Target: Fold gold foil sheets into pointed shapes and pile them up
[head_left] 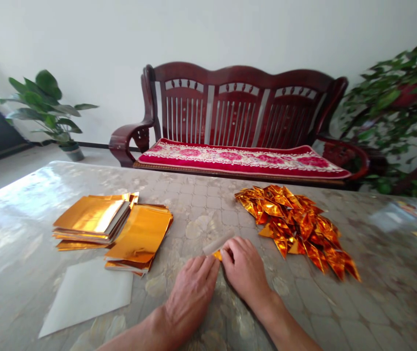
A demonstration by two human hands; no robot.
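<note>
1. Nearest the camera are the person's two bare forearms (285,321), coming in at about 8 and 4 o'clock if the point where the hands meet is the dial's centre
2. The left hand (195,280) lies palm down, its fingers close together and stretched out, tips at the near edge of a small piece of paper (218,243); its thumb is hidden, so I cannot tell whether it pinches or only presses
3. The right hand (245,267) has its fingers curled, thumb and forefinger drawn close together on the right part of that paper
4. The paper is at the dial's centre, over the tabletop (201,202), mostly pale grey with a gold patch showing between the hands
5. Between 9 and 10 o'clock are two stacks of gold sheets: the right stack (140,229) just beside the left stack (87,214)
6. Between 8 and 9 o'clock a pale sheet (91,290) lies flat, one corner near the right stack
7. Between 2 and 3 o'clock is a heap of folded gold pieces (299,226), shiny and pointed; clear plastic (402,217) lies beyond, blurred
8. At 12 o'clock, behind the tabletop, stands a dark red wooden bench (235,109) with a flowered red cover (230,156)
9. A potted plant (50,109) stands near 10 o'clock, trailing leaves (394,117) near 2
</note>
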